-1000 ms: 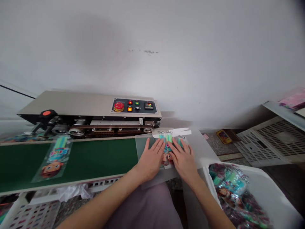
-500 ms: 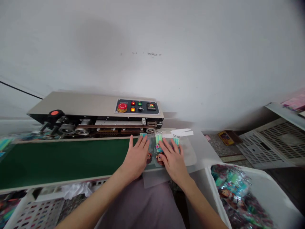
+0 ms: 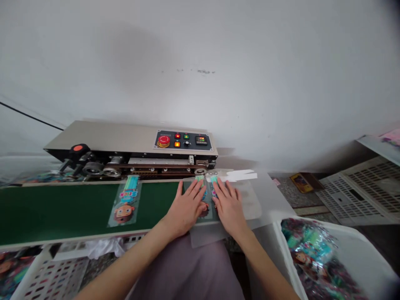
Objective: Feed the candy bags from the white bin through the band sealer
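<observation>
My left hand [image 3: 185, 210] lies flat with fingers stretched, over a clear packet [image 3: 205, 213] with a cartoon face and green sticks at the right end of the green conveyor belt [image 3: 71, 212]. Under the spread fingers of my right hand [image 3: 229, 206] is a second such packet [image 3: 214, 188], mostly covered. Both packets have their tops toward the band sealing machine [image 3: 131, 139]. Farther left on the belt, another packet [image 3: 125, 208] lies face up, its top edge at the machine's sealing band, touched by neither hand.
White paper strips [image 3: 242, 175] lie right of the machine. A white bin [image 3: 359, 250] of packets stands at lower right, with a grey crate [image 3: 353, 191] behind. Lower left, a white perforated basket [image 3: 59, 277] sits below the belt. A wall rises behind the machine.
A packet now shows on the belt left of my hands, and the earlier one at the far left is gone. The packets by my hands have shifted left relative to the machine.
</observation>
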A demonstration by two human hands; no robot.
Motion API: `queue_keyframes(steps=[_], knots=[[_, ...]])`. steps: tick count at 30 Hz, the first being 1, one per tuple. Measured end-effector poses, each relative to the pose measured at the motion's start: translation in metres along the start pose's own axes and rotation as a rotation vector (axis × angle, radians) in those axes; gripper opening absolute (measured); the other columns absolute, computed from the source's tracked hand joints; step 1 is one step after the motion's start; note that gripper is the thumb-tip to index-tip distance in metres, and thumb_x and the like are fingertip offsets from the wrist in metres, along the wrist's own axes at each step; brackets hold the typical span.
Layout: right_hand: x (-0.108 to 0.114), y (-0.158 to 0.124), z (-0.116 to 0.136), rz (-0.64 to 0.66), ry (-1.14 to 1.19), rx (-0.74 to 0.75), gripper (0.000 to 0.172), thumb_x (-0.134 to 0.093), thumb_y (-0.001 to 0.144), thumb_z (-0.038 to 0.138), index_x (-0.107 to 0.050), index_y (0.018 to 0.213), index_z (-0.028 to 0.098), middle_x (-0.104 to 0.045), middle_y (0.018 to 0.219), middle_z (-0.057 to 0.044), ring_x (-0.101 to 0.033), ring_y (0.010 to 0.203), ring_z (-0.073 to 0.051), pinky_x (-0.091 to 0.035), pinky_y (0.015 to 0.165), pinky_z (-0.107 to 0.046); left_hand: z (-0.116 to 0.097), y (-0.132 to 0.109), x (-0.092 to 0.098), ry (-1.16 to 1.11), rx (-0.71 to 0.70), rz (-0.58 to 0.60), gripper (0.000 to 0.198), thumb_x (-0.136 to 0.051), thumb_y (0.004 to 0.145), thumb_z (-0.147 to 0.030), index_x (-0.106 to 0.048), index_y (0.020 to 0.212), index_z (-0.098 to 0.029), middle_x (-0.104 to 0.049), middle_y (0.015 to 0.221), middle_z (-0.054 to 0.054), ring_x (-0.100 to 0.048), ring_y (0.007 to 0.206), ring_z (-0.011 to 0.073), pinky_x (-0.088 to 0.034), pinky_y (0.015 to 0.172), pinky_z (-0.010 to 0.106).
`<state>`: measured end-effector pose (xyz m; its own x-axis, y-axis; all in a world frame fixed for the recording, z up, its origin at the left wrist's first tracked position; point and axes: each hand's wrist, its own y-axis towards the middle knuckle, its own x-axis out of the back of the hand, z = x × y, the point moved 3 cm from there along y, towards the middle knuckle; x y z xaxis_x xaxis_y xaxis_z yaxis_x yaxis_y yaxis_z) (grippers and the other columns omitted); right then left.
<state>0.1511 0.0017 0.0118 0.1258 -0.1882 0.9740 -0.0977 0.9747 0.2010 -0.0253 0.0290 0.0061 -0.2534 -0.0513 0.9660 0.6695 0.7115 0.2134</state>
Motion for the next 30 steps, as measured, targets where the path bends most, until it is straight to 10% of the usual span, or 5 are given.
queue_keyframes(steps=[7, 14, 23, 27, 30], knots=[[0.005, -0.003, 0.008, -0.033, 0.012, -0.072, 0.052, -0.032, 0.104, 0.038, -0.041, 0.153, 0.023, -0.040, 0.159, -0.006, -0.032, 0.146, -0.033, -0.029, 0.114, -0.056, 0.011, -0.016, 0.030, 0.044, 0.213, -0.059, 0.050, -0.029, 0.106, -0.034, -0.049, 0.146, -0.013, -0.042, 0.157, 0.016, -0.035, 0.148, 0.0316, -0.018, 0.120, 0.066], [0.005, -0.010, 0.006, -0.016, -0.009, -0.095, 0.048, -0.037, 0.103, 0.031, -0.048, 0.149, 0.024, -0.049, 0.154, -0.010, -0.037, 0.142, -0.035, -0.029, 0.112, -0.061, -0.035, 0.010, 0.010, -0.146, -0.018, 0.044, 0.056, -0.026, 0.106, -0.046, -0.041, 0.152, -0.016, -0.039, 0.159, 0.013, -0.032, 0.150, 0.0274, -0.014, 0.123, 0.063], [0.014, 0.003, 0.076, 0.068, 0.205, -0.020, 0.050, -0.045, 0.102, 0.035, -0.043, 0.151, 0.024, -0.046, 0.155, -0.012, -0.037, 0.142, -0.035, -0.029, 0.112, -0.063, 0.017, -0.040, 0.022, -0.002, 0.104, 0.003, 0.051, -0.030, 0.105, -0.039, -0.049, 0.147, -0.017, -0.052, 0.150, 0.016, -0.042, 0.144, 0.0309, -0.020, 0.118, 0.068], [0.053, -0.040, 0.072, 0.112, 0.357, 0.063, 0.044, -0.045, 0.103, 0.042, -0.052, 0.144, 0.028, -0.051, 0.152, -0.006, -0.037, 0.143, -0.028, -0.032, 0.115, -0.052, 0.017, -0.057, 0.043, 0.070, 0.173, -0.098, 0.053, -0.028, 0.104, -0.039, -0.052, 0.143, -0.012, -0.051, 0.149, 0.021, -0.041, 0.143, 0.0379, -0.025, 0.113, 0.071], [0.091, -0.104, 0.039, 0.111, 0.502, -0.017, 0.036, -0.046, 0.103, 0.039, -0.061, 0.134, 0.027, -0.059, 0.144, -0.005, -0.046, 0.136, -0.022, -0.037, 0.113, -0.043, -0.022, -0.058, 0.050, 0.029, 0.046, -0.147, 0.051, -0.031, 0.103, -0.038, -0.056, 0.138, -0.010, -0.051, 0.149, 0.021, -0.041, 0.143, 0.0374, -0.029, 0.115, 0.067]])
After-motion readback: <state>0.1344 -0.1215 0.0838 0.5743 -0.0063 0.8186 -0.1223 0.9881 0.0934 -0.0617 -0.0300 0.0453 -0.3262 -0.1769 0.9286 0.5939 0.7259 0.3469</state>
